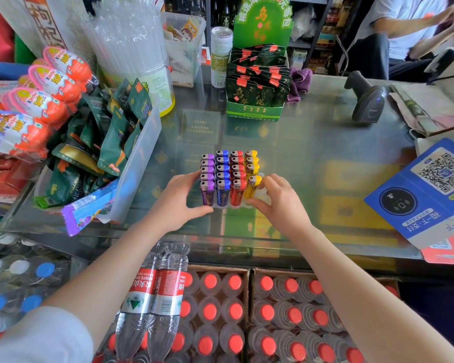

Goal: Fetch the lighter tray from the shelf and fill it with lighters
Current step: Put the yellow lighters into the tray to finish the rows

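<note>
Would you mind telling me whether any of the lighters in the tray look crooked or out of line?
One does: the front yellow lighter leans right, toward the right hand, while the purple, blue and red columns stand upright in the clear tray. The left hand steadies the other side.

Two bare forearms; a white sleeve (37,336) covers the left upper arm, and the right hand (281,203) wears a thin gold ring (280,181)

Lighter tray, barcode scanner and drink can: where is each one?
Lighter tray (222,206), head view, clear front edge.
Barcode scanner (368,102), head view, dark body.
Drink can (220,57), head view, label on its side.
</note>
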`<action>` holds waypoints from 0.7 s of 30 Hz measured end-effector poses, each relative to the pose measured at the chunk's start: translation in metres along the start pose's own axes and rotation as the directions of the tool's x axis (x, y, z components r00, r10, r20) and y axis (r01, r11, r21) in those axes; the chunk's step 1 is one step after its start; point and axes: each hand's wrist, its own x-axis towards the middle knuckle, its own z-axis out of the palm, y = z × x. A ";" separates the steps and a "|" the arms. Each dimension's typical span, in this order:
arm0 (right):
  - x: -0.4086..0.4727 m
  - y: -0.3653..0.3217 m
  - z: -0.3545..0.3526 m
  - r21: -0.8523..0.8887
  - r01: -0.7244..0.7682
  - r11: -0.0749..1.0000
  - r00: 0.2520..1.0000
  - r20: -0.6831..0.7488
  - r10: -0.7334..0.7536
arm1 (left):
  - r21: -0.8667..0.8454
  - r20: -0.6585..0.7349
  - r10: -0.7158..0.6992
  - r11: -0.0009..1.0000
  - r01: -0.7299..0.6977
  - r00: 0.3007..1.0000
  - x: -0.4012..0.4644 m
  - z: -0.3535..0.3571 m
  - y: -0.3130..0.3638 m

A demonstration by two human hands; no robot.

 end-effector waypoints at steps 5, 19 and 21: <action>-0.005 0.018 -0.010 -0.074 -0.041 0.996 0.994 0.099 0.048 | 0.023 -0.022 -0.030 0.999 0.031 0.999 -0.002 0.002 -0.003; 0.047 -0.007 0.017 -0.078 -0.072 0.994 0.997 0.034 0.075 | 0.110 -0.226 -0.169 0.974 0.198 0.959 0.034 -0.011 -0.011; 0.066 -0.010 0.022 -0.060 -0.113 0.992 0.993 0.035 0.116 | 0.100 -0.282 -0.206 0.965 0.242 0.937 0.046 -0.012 -0.012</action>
